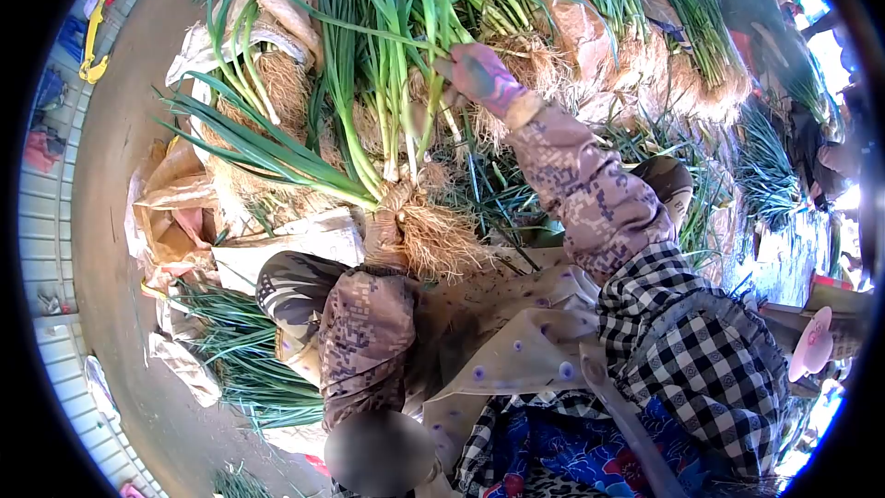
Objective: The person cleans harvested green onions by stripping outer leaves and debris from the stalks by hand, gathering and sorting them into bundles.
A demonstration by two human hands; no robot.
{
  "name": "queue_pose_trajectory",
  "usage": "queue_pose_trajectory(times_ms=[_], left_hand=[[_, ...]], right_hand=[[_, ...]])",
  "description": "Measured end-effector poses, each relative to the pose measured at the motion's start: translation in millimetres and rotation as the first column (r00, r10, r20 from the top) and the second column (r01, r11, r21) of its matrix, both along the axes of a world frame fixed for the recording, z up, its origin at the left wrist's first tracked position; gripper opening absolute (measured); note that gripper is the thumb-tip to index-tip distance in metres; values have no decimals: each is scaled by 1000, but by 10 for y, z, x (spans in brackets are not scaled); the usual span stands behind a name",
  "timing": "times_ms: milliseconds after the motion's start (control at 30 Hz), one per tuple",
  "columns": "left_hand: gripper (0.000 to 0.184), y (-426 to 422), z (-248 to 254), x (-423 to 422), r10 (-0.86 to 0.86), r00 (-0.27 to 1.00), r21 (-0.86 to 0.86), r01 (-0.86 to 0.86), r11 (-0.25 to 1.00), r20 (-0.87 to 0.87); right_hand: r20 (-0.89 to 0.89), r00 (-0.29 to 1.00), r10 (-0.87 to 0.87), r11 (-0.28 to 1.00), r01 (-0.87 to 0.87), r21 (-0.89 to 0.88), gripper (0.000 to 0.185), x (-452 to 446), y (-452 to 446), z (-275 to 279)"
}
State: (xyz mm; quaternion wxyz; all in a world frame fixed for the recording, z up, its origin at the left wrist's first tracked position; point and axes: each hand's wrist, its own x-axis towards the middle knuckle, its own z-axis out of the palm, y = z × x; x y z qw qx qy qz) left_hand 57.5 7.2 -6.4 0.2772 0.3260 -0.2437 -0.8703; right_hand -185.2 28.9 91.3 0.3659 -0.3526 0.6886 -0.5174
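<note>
My left hand (pixel 385 238), at the end of a camouflage sleeve, is closed around the base of a bunch of green onions (pixel 396 152). Their tangled tan roots (pixel 438 235) hang out to the right of my grip, while the long green leaves fan upward and to the left. Higher up, my right hand (pixel 484 78), in a patterned pink and teal glove, has its fingers closed on a stalk at the right side of this bunch. The tips of those fingers are partly hidden among the leaves.
Bundles of green onions with roots (pixel 719 65) lie in a row across the back, some in tan wrapping. More green onions (pixel 253 360) lie at lower left, near crumpled brown paper (pixel 175 207). A purple-dotted clear apron (pixel 516 346) covers my lap.
</note>
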Motion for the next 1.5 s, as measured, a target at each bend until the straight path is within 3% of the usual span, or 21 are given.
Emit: queue_pose_trajectory(times_ms=[33,67,133,267,300,367,433,500,567,633,767,833,900,1033,1100,1167,1233,1267,1400,1500], left_hand=[[31,8,46,-15,-11,1000,22,12,1000,-23],[29,-5,107,7,-93,995,90,97,991,-46],[25,-41,315,38,-250,962,215,269,939,-112],[26,-33,139,-46,-180,981,91,186,978,-72],[27,5,148,-50,-171,983,121,179,976,-68],[28,-1,-11,-50,-160,983,129,171,977,-90],[29,-63,-357,-48,-150,982,98,161,982,-117],[30,-26,-340,-25,-137,985,83,146,986,-104],[30,-9,-207,0,-133,987,70,140,988,-96],[30,44,-81,35,-143,985,73,150,986,-91],[31,88,91,88,-151,984,54,157,986,-90],[31,112,147,115,-166,982,45,171,984,-91],[32,137,177,132,-172,981,37,176,984,-91],[32,142,154,141,-170,982,11,172,985,-81],[32,146,127,135,-172,982,-3,173,985,-83],[33,157,114,120,-176,981,-11,176,984,-80],[33,180,106,102,-182,981,-22,181,983,-74],[33,188,115,94,-186,980,-27,185,982,-73],[34,168,168,97,-187,980,-38,185,982,-74],[34,176,182,97,-189,980,-56,186,981,-58]], right_hand=[[-33,999,22,1000,-21,15,25,59,83,57],[-248,966,78,992,-50,119,27,126,224,108],[-120,976,180,983,-176,49,31,357,396,-10],[228,876,425,902,-431,-28,31,663,814,-81],[334,824,459,882,-467,-61,29,721,929,-160],[445,757,478,876,-375,-303,26,957,1166,-405],[468,759,453,891,-385,-239,22,990,1258,-194],[391,832,394,871,-474,131,17,827,1394,213],[460,871,173,971,-228,67,15,717,1464,200],[456,868,198,980,-170,-102,18,591,1380,167],[326,945,12,990,35,-139,25,524,983,367],[156,987,46,998,-39,-44,28,529,723,501],[25,997,-77,996,78,-43,30,456,449,346],[570,816,-95,955,236,-179,28,325,425,78],[600,758,-257,953,303,26,25,442,527,-142],[601,764,-235,970,225,94,27,492,570,-539],[718,682,-139,983,184,15,34,523,472,-839],[787,615,37,977,145,-159,35,498,316,-989],[786,572,235,912,150,-383,47,549,-251,-523],[717,612,334,896,29,-442,44,469,-417,-218]])
